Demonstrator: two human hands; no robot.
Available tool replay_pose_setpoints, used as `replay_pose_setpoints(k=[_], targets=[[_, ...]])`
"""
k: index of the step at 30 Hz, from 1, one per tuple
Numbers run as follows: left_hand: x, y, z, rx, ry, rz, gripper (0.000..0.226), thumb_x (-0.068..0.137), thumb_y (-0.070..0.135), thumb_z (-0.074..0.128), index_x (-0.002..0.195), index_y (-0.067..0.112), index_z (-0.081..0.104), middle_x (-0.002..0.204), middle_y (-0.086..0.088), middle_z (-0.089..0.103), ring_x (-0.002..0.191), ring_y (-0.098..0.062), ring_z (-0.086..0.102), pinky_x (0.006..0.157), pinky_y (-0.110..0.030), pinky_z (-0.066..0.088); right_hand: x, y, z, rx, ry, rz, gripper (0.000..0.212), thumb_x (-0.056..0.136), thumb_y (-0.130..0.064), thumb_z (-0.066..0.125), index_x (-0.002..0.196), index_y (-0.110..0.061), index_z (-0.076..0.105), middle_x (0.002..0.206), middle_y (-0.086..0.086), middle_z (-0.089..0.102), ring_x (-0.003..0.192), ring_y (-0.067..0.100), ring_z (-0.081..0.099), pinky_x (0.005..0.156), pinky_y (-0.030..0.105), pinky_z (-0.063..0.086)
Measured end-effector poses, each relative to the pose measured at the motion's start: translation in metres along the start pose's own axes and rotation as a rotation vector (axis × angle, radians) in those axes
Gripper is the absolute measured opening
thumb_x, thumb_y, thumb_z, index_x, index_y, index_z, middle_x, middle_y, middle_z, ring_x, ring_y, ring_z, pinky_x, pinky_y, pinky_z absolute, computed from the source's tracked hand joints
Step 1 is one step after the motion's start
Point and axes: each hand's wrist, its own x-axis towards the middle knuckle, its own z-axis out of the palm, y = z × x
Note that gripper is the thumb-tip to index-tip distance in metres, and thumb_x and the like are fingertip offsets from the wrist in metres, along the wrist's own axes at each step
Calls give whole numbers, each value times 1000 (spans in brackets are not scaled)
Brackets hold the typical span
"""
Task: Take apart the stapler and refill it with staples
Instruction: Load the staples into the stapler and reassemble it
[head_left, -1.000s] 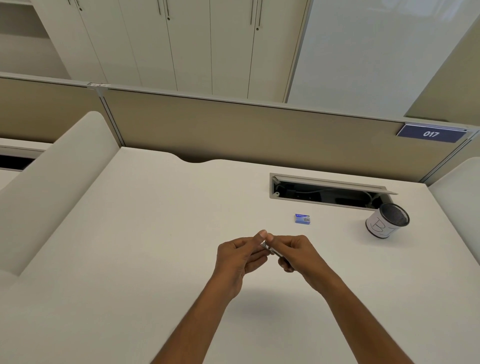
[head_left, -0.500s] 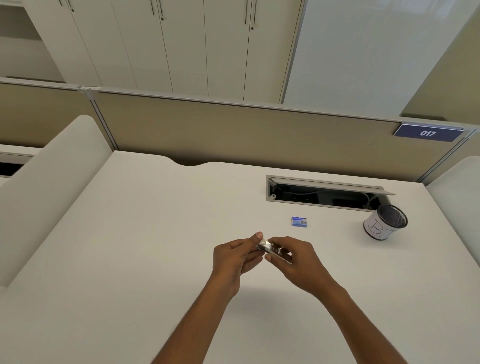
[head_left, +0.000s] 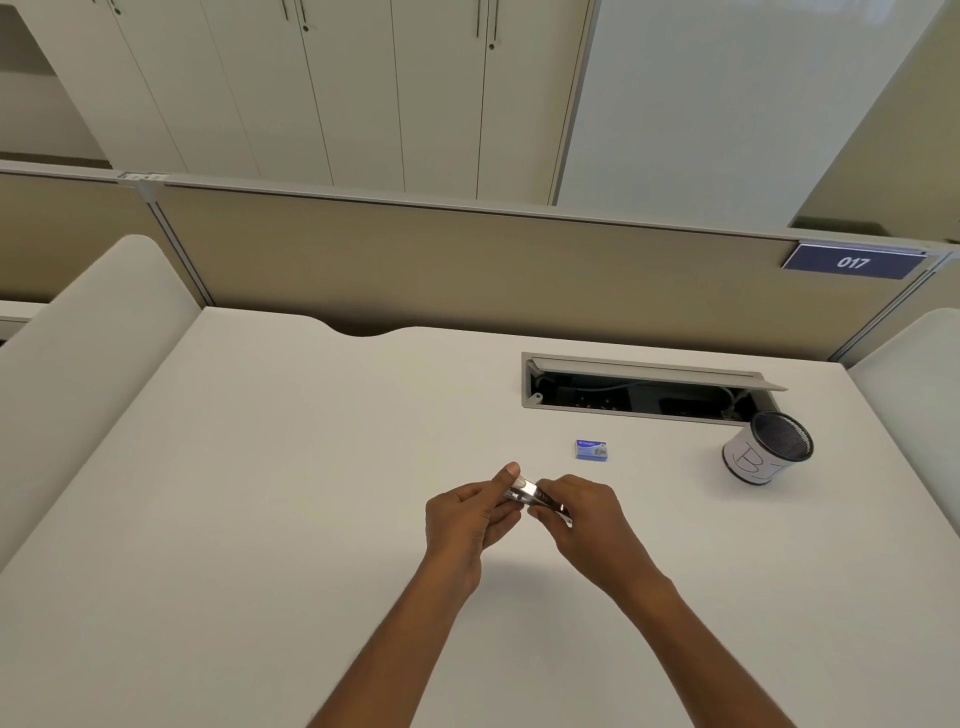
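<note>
A small silver metal stapler (head_left: 531, 492) is held a little above the white desk (head_left: 260, 493), between both hands. My left hand (head_left: 467, 514) pinches its left end with thumb on top. My right hand (head_left: 582, 512) grips its right end, fingers curled over it so most of the body is hidden. A small blue staple box (head_left: 591, 449) lies on the desk just beyond my right hand, apart from both hands.
A mesh pen cup with a white label (head_left: 766, 447) stands at the right. An open cable tray (head_left: 639, 389) is set into the desk behind the box. A beige partition (head_left: 467, 270) closes the back edge; curved white dividers flank both sides.
The stapler shows more between the hands than one second ago, with its shiny metal part exposed. Both hands stay in about the same place over the desk.
</note>
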Motion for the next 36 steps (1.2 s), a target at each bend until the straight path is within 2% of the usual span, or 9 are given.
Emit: replay_pose_setpoints(k=[8, 13, 17, 22, 24, 26, 29, 31, 36], targets=[[25, 5, 10, -26, 72, 2, 47, 64, 32, 98, 91, -2, 81, 91, -18, 81, 86, -29, 80, 79, -35, 65, 8, 18, 16, -434, 129, -129, 37, 77, -17, 86, 108, -2, 73, 72, 5, 67, 56, 25, 58, 48, 34, 49], [40, 12, 15, -55, 46, 2, 55, 69, 44, 93, 96, -1, 78, 90, -16, 81, 86, -27, 81, 74, -33, 66, 18, 29, 23, -431, 211, -134, 41, 76, -15, 86, 112, 2, 74, 81, 8, 77, 56, 25, 66, 49, 30, 54], [55, 9, 11, 1, 78, 34, 58, 82, 59, 79, 98, 3, 76, 88, -10, 82, 85, -24, 81, 74, -36, 66, 31, 32, 25, -350, 201, -13, 35, 81, -15, 83, 110, 1, 73, 79, 10, 77, 56, 28, 69, 47, 30, 52], [67, -13, -7, 265, 191, 203, 47, 95, 59, 62, 86, 16, 78, 79, 1, 81, 82, -14, 79, 78, -33, 63, 43, 46, 45, -235, 126, 273, 22, 100, -29, 57, 96, -9, 66, 76, 9, 71, 66, 30, 63, 57, 31, 40], [71, -24, -15, 509, 206, 332, 46, 100, 57, 55, 78, 22, 75, 74, 11, 75, 80, -8, 73, 79, -26, 56, 43, 52, 54, -193, 116, 388, 27, 99, -32, 55, 83, -11, 60, 74, 8, 69, 68, 30, 62, 57, 30, 36], [72, -34, -22, 717, 219, 450, 44, 102, 55, 51, 92, 23, 80, 72, 21, 69, 74, 4, 66, 73, -12, 47, 43, 57, 63, -165, 101, 472, 32, 98, -34, 54, 74, -14, 53, 71, 7, 66, 67, 29, 60, 57, 31, 36], [81, -50, -31, 923, 168, 547, 45, 103, 49, 52, 130, 18, 71, 117, 9, 76, 110, -3, 67, 96, -13, 43, 44, 59, 75, -155, 100, 537, 33, 98, -33, 54, 71, -13, 54, 68, 4, 59, 64, 24, 56, 57, 32, 40], [90, -59, -36, 1074, 97, 542, 50, 105, 44, 50, 147, 18, 56, 150, 3, 58, 146, -12, 43, 115, -24, 31, 46, 60, 81, -166, 105, 571, 34, 98, -34, 53, 78, -9, 64, 72, 6, 59, 66, 24, 58, 60, 34, 46], [110, -71, -44, 1435, -7, 627, 62, 109, 46, 36, 162, 17, 27, 172, 0, 21, 160, -18, 4, 127, -33, 4, 52, 60, 91, -194, 70, 639, 38, 101, -38, 47, 92, -9, 70, 87, 8, 63, 77, 24, 62, 73, 39, 54]])
